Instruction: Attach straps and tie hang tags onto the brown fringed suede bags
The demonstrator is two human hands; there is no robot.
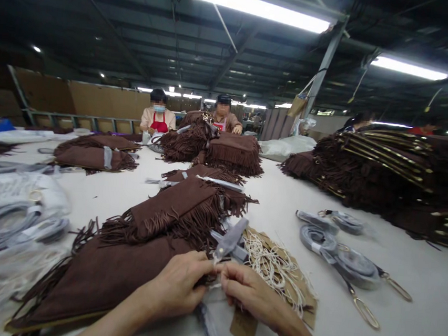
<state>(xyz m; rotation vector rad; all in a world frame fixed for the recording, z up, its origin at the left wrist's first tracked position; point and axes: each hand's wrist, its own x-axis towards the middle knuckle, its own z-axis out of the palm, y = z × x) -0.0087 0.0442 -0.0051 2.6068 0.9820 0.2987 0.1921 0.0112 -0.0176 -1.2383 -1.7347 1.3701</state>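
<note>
While the white table (424, 314) carries everything here, the largest thing on it is the pile (375, 161) of brown fringed goods on the far right, well apart from your hands. In front of you, to the left, lies one brown bag (114, 279), flat, its fringe toward the left, and your left forearm crosses before it. Farther to the right rest the coiled straps (320, 240) in grey wrapping. Nearer, just beyond your right hand (246, 289), brown cards (308, 303) lie under tangled white cords (274, 262). Your left hand (183, 280) meets it at the fingertips, near the bag's right end; the fingers of both are bent inward, but I cannot tell whether either one is clamped on something. Just beyond the fingertips stands a grey strip (232, 240), and below your right hand is a single tag (243, 328). The step in hand seems to be fine fingertip work on some small piece, perhaps a cord; the next move, I judge, calls for light, exact pinching, with the tag kept free from the fringe.
</note>
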